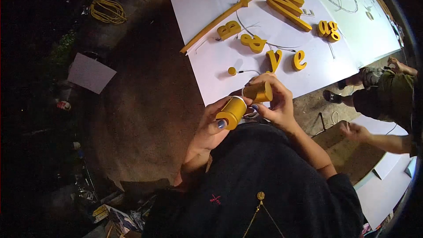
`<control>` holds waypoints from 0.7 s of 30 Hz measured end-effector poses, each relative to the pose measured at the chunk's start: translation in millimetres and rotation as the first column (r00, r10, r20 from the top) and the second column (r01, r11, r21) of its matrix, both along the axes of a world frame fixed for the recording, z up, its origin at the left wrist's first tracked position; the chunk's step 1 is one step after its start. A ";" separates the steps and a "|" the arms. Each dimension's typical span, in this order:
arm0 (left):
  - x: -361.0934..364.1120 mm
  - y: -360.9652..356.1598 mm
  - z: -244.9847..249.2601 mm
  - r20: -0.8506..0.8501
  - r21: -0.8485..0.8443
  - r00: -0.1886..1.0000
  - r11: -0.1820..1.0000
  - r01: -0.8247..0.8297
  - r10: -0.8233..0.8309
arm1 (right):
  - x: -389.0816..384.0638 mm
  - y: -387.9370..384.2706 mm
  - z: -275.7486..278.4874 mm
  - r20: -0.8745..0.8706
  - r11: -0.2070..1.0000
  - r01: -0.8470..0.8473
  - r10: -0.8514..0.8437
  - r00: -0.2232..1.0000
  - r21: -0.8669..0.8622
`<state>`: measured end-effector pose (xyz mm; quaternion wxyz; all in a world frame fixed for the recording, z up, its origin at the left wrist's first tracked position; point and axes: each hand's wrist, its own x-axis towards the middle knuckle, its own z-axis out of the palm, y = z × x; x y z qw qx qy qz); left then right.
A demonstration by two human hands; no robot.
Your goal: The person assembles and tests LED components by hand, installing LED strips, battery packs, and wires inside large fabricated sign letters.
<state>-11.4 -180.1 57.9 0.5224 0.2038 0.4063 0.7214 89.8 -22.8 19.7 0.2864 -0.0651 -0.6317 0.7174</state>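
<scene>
Close in front of my chest, my left hand (206, 131) is closed round a short gold cylinder-like piece (232, 112), its thumb against the near end. A second gold cylindrical piece (259, 92) is in my right hand (281, 105), fingers behind it and thumb below. The two pieces are close together, with a white edge showing on the left one. Just beyond my hands on a white board (207, 77) lie a gold letter y (273, 60), an e (299, 61), an ampersand (253, 43) and a small gold disc (232, 71) with a wire.
Farther up the board are a gold B (229, 30), a large M (288, 9), joined letters ag (328, 30) and a long gold strip (220, 21). Another person's hand (356, 132) is at right. A yellow cable coil (107, 11) and white sheet (91, 72) lie left.
</scene>
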 end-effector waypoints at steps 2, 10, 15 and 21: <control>-1.0 2.0 -0.4 -0.003 -0.014 1.000 1.000 0.009 -0.009 | 1.1 0.5 2.9 0.001 0.998 -0.008 0.008 1.000 -0.059; -7.2 3.4 -6.5 0.053 0.016 0.998 1.000 0.025 -0.025 | 1.3 1.7 3.2 -0.042 0.999 0.024 -0.025 0.999 -0.042; -13.0 3.8 -8.9 0.007 -0.015 0.996 0.996 -0.088 0.088 | 4.0 1.1 14.1 -0.076 0.955 -0.013 -0.010 0.997 -0.298; -11.1 4.2 -27.8 -0.265 -0.156 0.940 0.952 -0.262 0.215 | 6.9 -7.1 14.4 0.034 0.916 -0.162 0.188 0.982 -0.366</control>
